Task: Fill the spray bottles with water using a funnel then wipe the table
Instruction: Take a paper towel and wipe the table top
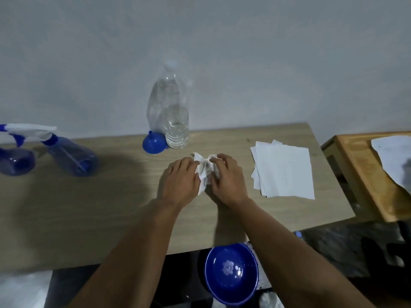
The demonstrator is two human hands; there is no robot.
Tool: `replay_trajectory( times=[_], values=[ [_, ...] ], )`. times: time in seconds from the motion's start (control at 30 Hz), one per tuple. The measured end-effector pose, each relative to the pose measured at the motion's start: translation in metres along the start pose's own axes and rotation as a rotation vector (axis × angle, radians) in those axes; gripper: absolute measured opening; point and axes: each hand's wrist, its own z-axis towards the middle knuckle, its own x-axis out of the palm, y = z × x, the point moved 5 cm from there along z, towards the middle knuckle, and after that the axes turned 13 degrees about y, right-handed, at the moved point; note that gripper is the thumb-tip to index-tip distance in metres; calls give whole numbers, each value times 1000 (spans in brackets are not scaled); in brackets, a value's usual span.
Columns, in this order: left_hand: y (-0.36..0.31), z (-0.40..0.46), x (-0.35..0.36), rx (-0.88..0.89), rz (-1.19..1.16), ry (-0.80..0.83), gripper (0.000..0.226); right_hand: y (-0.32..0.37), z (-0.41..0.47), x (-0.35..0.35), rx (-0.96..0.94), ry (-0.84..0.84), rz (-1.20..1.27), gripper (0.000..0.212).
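Observation:
My left hand [181,177] and my right hand [229,176] meet at the middle of the wooden table [100,214], both gripping a crumpled white tissue [204,168] pressed on the tabletop. Two blue spray bottles stand at the far left: one [71,152] with its white and blue trigger head, the other [15,160] cut off by the frame edge. A blue funnel [154,144] lies on its side against a clear water bottle [170,112] at the back of the table.
A stack of white tissues [283,170] lies right of my hands. A blue bowl [231,273] sits below the table's front edge. A second wooden surface [360,172] with white paper stands to the right. A grey wall rises behind.

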Motion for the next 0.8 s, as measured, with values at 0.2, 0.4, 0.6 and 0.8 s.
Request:
replay_trajectory(
  times=[0.2,0.4,0.6,0.8],
  values=[
    [11,4,35,143,99,317,68,-4,7,43,35,528,-314,82],
    [3,-9,40,98,148,297,71,0,-15,50,58,476,-291,67],
    [-7,-57,47,108,141,302,68,15,-59,58,143,441,-254,69],
    [-4,-113,51,230,87,170,56,44,-117,71,241,430,-225,61]
  ],
)
